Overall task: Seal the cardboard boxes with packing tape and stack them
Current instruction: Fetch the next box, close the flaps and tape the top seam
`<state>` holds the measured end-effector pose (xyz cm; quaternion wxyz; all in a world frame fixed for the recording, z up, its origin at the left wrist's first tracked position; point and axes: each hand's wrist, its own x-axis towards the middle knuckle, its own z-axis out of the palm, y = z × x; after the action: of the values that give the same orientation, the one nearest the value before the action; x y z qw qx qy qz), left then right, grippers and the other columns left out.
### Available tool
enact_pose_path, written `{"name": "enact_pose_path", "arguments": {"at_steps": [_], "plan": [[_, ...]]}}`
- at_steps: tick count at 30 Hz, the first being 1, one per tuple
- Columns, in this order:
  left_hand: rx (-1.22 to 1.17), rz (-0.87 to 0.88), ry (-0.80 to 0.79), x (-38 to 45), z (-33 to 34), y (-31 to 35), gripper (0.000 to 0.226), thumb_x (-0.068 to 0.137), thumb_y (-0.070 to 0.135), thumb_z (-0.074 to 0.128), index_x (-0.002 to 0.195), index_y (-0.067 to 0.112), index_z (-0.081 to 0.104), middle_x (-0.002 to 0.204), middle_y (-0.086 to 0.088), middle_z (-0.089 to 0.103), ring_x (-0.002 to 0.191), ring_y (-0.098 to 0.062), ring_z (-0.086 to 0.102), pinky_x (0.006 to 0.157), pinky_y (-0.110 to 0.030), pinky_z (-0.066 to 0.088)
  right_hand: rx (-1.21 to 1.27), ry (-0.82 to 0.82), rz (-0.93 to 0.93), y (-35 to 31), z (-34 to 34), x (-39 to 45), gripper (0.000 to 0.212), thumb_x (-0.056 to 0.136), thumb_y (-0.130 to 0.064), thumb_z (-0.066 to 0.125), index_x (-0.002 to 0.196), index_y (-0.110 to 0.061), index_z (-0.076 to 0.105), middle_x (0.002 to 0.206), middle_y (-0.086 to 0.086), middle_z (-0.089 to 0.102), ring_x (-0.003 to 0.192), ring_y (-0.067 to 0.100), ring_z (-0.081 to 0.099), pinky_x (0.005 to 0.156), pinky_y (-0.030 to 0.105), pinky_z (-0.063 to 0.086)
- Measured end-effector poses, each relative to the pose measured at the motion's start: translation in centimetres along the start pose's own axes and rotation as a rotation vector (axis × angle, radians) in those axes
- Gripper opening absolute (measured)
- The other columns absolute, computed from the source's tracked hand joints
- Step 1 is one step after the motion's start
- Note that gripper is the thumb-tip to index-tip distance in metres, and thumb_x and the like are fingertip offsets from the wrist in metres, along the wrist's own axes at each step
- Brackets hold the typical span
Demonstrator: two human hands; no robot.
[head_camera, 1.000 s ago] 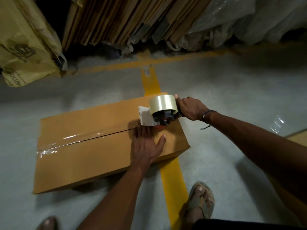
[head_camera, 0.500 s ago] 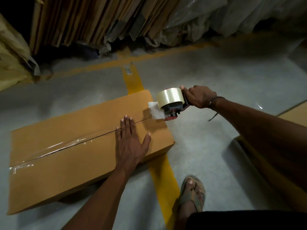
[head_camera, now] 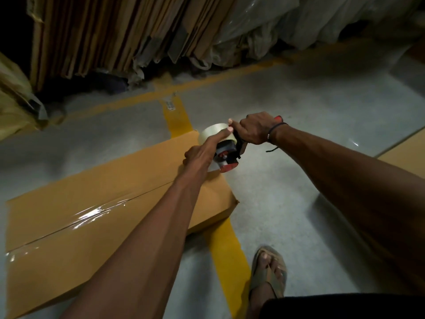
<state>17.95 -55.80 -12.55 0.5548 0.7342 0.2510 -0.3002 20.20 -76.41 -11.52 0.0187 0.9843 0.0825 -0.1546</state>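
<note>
Head view: right hand (head_camera: 254,131) gripped around handle of tape dispenser (head_camera: 226,155), held over far right end of cardboard box (head_camera: 92,203). Left hand (head_camera: 203,151) on tape roll (head_camera: 212,133), fingers laid across it, thumb hidden. Box flat on floor beneath both hands, seam partly taped. Sandalled foot (head_camera: 269,271) below right forearm.

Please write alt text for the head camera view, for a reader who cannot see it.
A person's right hand grips a tape dispenser at the far end of a cardboard box on the floor, while the left hand touches the tape roll.
</note>
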Motion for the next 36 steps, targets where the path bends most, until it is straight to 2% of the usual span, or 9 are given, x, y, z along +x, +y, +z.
{"name": "enact_pose_path", "arguments": {"at_steps": [2, 5, 10, 14, 18, 23, 27, 32, 36], "plan": [[-0.071, 0.005, -0.004, -2.2, 0.1, 0.5, 0.150, 0.020, 0.088, 0.083, 0.143, 0.009, 0.048, 0.131, -0.010, 0.060, 0.106, -0.029, 0.063, 0.072, -0.032, 0.053, -0.022, -0.001, 0.006, -0.2, 0.0, 0.2, 0.075, 0.105, -0.062, 0.007, 0.074, -0.017, 0.058, 0.064, 0.004, 0.056, 0.061, 0.018, 0.052, 0.065, 0.032, 0.039], [-0.214, 0.021, -0.018, -2.1, 0.6, 0.3, 0.111, 0.058, 0.059, 0.093, 0.138, 0.001, 0.042, 0.111, -0.009, 0.065, 0.083, -0.019, 0.063, 0.047, -0.025, 0.047, -0.047, 0.005, 0.018, -0.3, 0.0, 0.2, 0.075, 0.105, -0.062, 0.006, 0.076, -0.017, 0.059, 0.065, 0.004, 0.056, 0.062, 0.018, 0.051, 0.070, 0.035, 0.044], [-0.210, 0.019, 0.036, -1.3, 0.5, -0.3, 0.127, 0.041, 0.071, 0.090, 0.140, 0.006, 0.045, 0.123, -0.010, 0.062, 0.104, -0.028, 0.064, 0.066, -0.033, 0.050, -0.078, 0.010, 0.032, -0.5, -0.1, 0.2, 0.077, 0.104, -0.063, 0.005, 0.079, -0.017, 0.061, 0.066, 0.004, 0.057, 0.065, 0.019, 0.054, 0.073, 0.037, 0.049], [-0.211, 0.038, 0.055, -1.3, 0.4, -0.2, 0.134, 0.029, 0.077, 0.086, 0.139, 0.010, 0.049, 0.125, -0.009, 0.063, 0.102, -0.027, 0.065, 0.069, -0.033, 0.052, -0.092, 0.016, 0.055, -0.8, -0.3, 0.1, 0.074, 0.105, -0.062, 0.007, 0.074, -0.018, 0.058, 0.065, 0.003, 0.055, 0.065, 0.019, 0.052, 0.070, 0.035, 0.044], [-0.204, 0.047, 0.050, -1.0, 0.6, -0.1, 0.121, 0.048, 0.074, 0.087, 0.143, 0.010, 0.046, 0.124, -0.010, 0.062, 0.102, -0.027, 0.062, 0.063, -0.032, 0.046, -0.098, -0.011, 0.064, -0.9, -0.4, 0.3, 0.075, 0.104, -0.063, 0.005, 0.075, -0.019, 0.058, 0.066, 0.002, 0.056, 0.065, 0.017, 0.053, 0.070, 0.033, 0.042], [-0.174, 0.037, 0.030, -0.7, 0.7, 0.3, 0.131, 0.048, 0.075, 0.085, 0.151, 0.013, 0.033, 0.132, -0.012, 0.054, 0.110, -0.031, 0.057, 0.080, -0.039, 0.053, -0.057, -0.061, 0.102, -0.6, -0.2, 0.6, 0.076, 0.104, -0.064, 0.005, 0.077, -0.019, 0.059, 0.069, 0.003, 0.058, 0.069, 0.018, 0.056, 0.072, 0.033, 0.043], [-0.170, 0.047, 0.018, -0.4, 0.7, 0.6, 0.122, 0.057, 0.070, 0.087, 0.151, 0.012, 0.034, 0.134, -0.013, 0.055, 0.107, -0.030, 0.060, 0.070, -0.035, 0.050, -0.022, -0.089, 0.136, -0.3, 0.3, 0.7, 0.079, 0.104, -0.064, 0.006, 0.082, -0.017, 0.065, 0.070, 0.004, 0.061, 0.070, 0.018, 0.058, 0.078, 0.035, 0.047], [-0.168, 0.041, 0.032, -0.1, 1.0, 0.8, 0.137, 0.041, 0.077, 0.084, 0.150, 0.013, 0.034, 0.137, -0.013, 0.053, 0.111, -0.032, 0.060, 0.077, -0.039, 0.055, -0.002, -0.081, 0.160, -0.2, 0.6, 0.6, 0.080, 0.104, -0.064, 0.005, 0.083, -0.015, 0.066, 0.071, 0.004, 0.064, 0.070, 0.017, 0.058, 0.083, 0.038, 0.049], [-0.092, 0.059, 0.073, 0.2, 1.7, 0.1, 0.143, 0.020, 0.084, 0.073, 0.141, 0.013, 0.047, 0.134, -0.013, 0.057, 0.107, -0.033, 0.062, 0.079, -0.040, 0.056, -0.055, -0.043, 0.154, -0.2, 0.6, 0.1, 0.075, 0.105, -0.062, 0.007, 0.073, -0.018, 0.058, 0.067, 0.003, 0.057, 0.067, 0.018, 0.055, 0.080, 0.037, 0.048]]}}
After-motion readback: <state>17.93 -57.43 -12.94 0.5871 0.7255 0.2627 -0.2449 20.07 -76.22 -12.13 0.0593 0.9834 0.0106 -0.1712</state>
